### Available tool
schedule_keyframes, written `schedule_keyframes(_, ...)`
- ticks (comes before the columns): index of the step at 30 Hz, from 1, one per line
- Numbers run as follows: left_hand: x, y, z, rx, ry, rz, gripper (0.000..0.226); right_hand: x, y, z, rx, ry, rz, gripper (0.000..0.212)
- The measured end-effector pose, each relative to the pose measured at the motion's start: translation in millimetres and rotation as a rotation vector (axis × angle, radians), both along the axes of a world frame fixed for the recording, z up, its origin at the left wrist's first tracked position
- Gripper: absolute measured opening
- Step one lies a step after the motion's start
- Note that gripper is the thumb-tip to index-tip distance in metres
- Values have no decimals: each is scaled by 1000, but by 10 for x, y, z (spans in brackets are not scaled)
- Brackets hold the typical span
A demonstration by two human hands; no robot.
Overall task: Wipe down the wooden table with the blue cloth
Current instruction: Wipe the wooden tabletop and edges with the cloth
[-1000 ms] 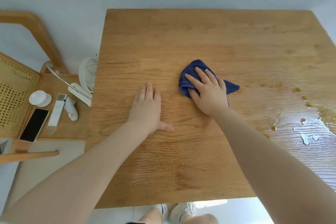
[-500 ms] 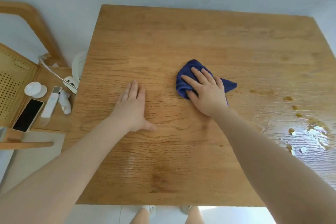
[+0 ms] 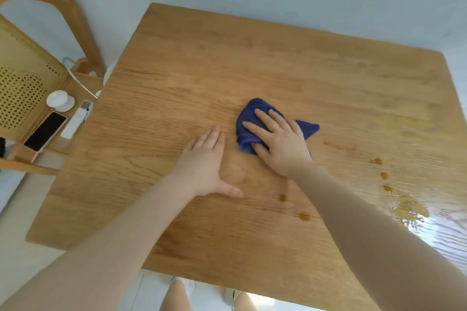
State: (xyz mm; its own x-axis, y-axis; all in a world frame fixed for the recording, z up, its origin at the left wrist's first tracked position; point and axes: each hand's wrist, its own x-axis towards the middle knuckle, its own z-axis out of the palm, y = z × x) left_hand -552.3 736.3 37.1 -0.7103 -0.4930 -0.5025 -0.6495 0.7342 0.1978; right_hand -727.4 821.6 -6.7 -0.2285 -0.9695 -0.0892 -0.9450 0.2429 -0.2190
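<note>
Wooden desk (image 3: 252, 63) fills most of view, seen from above. Near-right corner & right edge cut off by frame.

Blue cloth (image 3: 249, 118) lies bunched at about desk centre, slightly R of middle. One pointed corner sticks out to the right; the rest is part hidden under the hand.

R hand (image 3: 279, 142) lies flat on cloth, palm down, fingers (image 3: 262, 115) straight & spread over it, thumb along cloth's near edge. Grip: wide, pressing down, not curled round the fabric. A band on one finger, maybe a ring, too blurred to be sure.

L hand (image 3: 207, 161) flat on bare wood just left of cloth, apart from it. Fingers straight & together, thumb out to the side. Grip wide, holding nothing.

Both forearms run in from bottom edge, elbows out of frame.

Wet patch (image 3: 414, 212) w/ glare on R side of desk, amber drops (image 3: 377, 160) trailing from it toward the cloth, a couple more near the R forearm. Glare washes out the wood grain there; extent of the wet unclear.

Left of desk: chair (image 3: 27, 78) w/ woven cane back, partly cut off. On its seat a black phone (image 3: 45, 131), white remote-like stick (image 3: 75, 121), small white round item (image 3: 59, 100), can't ID. A cable (image 3: 78, 78) runs behind desk edge, end hidden.

Bottom edge: legs & white shoes (image 3: 185, 285) on pale floor, mostly hidden by desk.
</note>
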Motion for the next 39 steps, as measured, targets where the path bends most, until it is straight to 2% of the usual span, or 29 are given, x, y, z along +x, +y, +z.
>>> schedule_keyframes(2, -69, 91, -44, -40, -37, 42, 138, -225, -130, -22, 36, 22, -152, 46)
schedule_keyframes(5, -162, 168, -64, -88, -74, 56, 140, -222, -107, -13, 14, 39, -200, 45)
schedule_keyframes(10, -110, 178, -87, -127, -62, 39, 138, 324, 365, -56, -65, 11, 12, 48)
schedule_keyframes(14, -124, 192, -95, -122, -52, 56, 139, 113, 344, -25, 14, 35, 194, 51)
schedule_keyframes(15, -135, 187, -99, -124, -54, 55, 139, 1, 275, -17, 24, 40, 158, 52)
schedule_keyframes(18, -151, 178, -110, -120, -83, 53, 140, -225, 37, 15, 72, 48, -129, 47)
schedule_keyframes(20, -150, 175, -116, -131, -94, 38, 140, -147, 8, 18, 71, 65, -207, 48)
schedule_keyframes(25, -99, 182, -107, -128, -54, 24, 137, 542, 488, -19, 5, 66, 15, 50)
schedule_keyframes(28, -105, 168, -89, -130, -38, 14, 136, 465, 518, 11, 54, 51, 153, 50)
schedule_keyframes(30, -115, 162, -93, -130, -48, 7, 136, 279, 388, -2, 62, 59, 75, 54)
schedule_keyframes(34, -87, 149, -134, -125, -47, -5, 136, 17, 71, -34, 51, 80, -304, 46)
schedule_keyframes(37, -54, 145, -124, -110, -29, -7, 136, 161, 75, -41, 28, 65, -353, 46)
schedule_keyframes(39, -46, 151, -120, -106, -23, 2, 135, 381, 267, -62, -19, 71, -268, 49)
